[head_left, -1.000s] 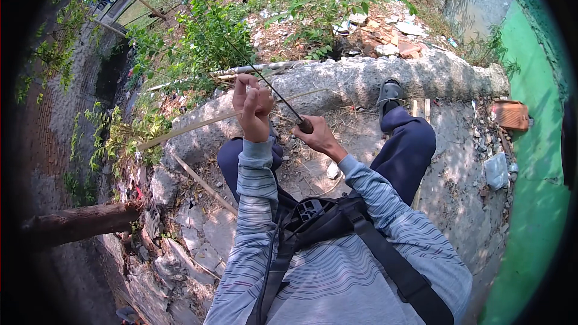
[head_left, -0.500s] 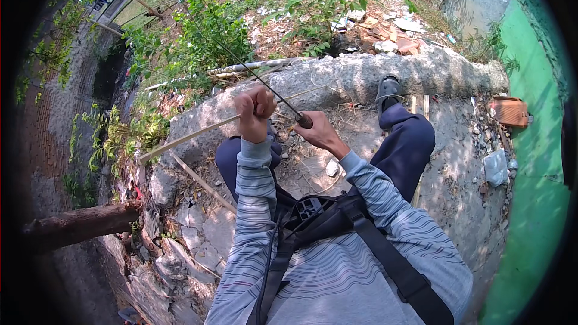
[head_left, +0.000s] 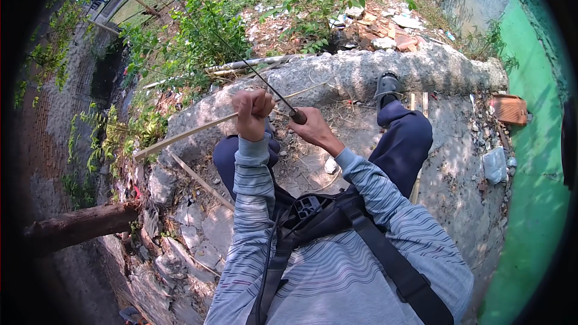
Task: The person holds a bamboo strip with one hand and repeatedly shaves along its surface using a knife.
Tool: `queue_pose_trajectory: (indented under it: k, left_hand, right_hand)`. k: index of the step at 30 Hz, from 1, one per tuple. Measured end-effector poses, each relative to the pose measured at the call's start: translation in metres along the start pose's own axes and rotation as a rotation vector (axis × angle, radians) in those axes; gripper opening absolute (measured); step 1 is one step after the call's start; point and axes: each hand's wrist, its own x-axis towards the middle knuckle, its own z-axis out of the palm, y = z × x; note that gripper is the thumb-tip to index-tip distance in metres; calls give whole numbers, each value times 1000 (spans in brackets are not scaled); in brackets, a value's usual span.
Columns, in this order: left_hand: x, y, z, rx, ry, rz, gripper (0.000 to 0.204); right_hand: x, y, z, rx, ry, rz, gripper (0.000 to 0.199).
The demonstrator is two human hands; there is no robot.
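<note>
My left hand (head_left: 253,115) is closed round a pale bamboo strip (head_left: 188,136), which sticks out to the lower left and, thinner, to the right of the fist. My right hand (head_left: 315,130) grips the short brown handle (head_left: 298,117) of a tool. From that handle a long, thin, dark rod (head_left: 268,82) runs up and away to the left, passing close by my left fist. Whether the rod touches the strip is hidden by my fingers. Its far end is lost against the green leaves.
A rough concrete ledge (head_left: 355,78) curves ahead, with leafy plants (head_left: 217,30) and rubble beyond. More strips (head_left: 201,182) lie on the ground beside my legs. A log (head_left: 84,227) juts in at left, above a ditch. At right are an orange-brown container (head_left: 509,110) and a green wall (head_left: 533,144).
The brown handle and my right hand have shifted slightly up and left, towards my left fist. Both hands keep their grip, and the strip is held at nearly the same angle.
</note>
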Motion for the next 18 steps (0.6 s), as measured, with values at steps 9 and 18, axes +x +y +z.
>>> queue_pose_trajectory:
  k: [9, 18]
  left_hand:
    - [-5, -10, 1, -27, 26, 5, 63]
    - [1, -10, 7, -55, 29, 93, 63]
  right_hand:
    - [4, 60, 2, -73, 122, 170, 26]
    - [-1, 9, -1, 27, 49, 52, 29]
